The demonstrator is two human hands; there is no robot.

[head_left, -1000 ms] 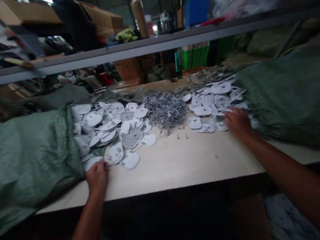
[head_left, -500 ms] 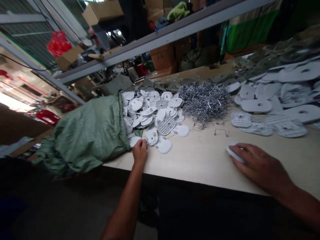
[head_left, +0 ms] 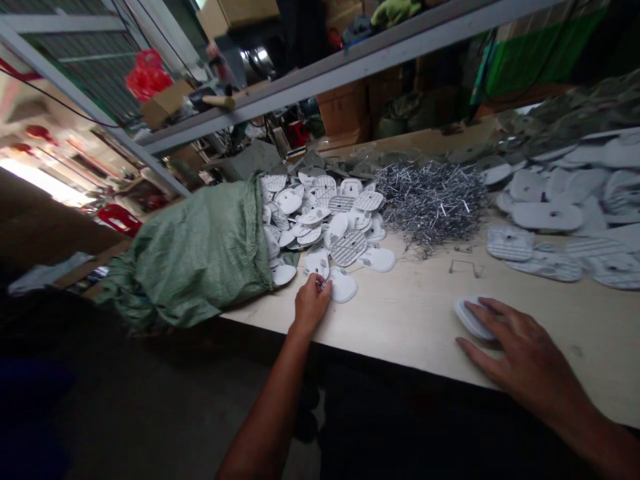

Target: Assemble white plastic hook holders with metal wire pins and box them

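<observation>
My left hand (head_left: pixel 311 303) reaches to the near edge of a pile of white plastic plates (head_left: pixel 325 220) spilling from a green woven sack (head_left: pixel 200 253). Its fingers are curled on a white plate (head_left: pixel 320 267) at the pile's edge. My right hand (head_left: pixel 520 357) lies on the pale tabletop (head_left: pixel 415 313) with fingers spread, fingertips pressing a single white plate (head_left: pixel 470 319) flat. A heap of metal wire clips (head_left: pixel 433 200) sits between the two plate piles. One loose wire clip (head_left: pixel 465 267) lies on the table beyond my right hand.
A second spread of white plates (head_left: pixel 550 213) covers the right of the table. A grey metal rail (head_left: pixel 350 67) crosses above the bench, with cardboard boxes (head_left: pixel 345 107) and clutter behind. The table's front edge drops to a dark floor at the left.
My left hand moved right along the pile's edge and closed on a plate. My right hand, which brought a plate from the right pile toward me, stays pressing it on the table.
</observation>
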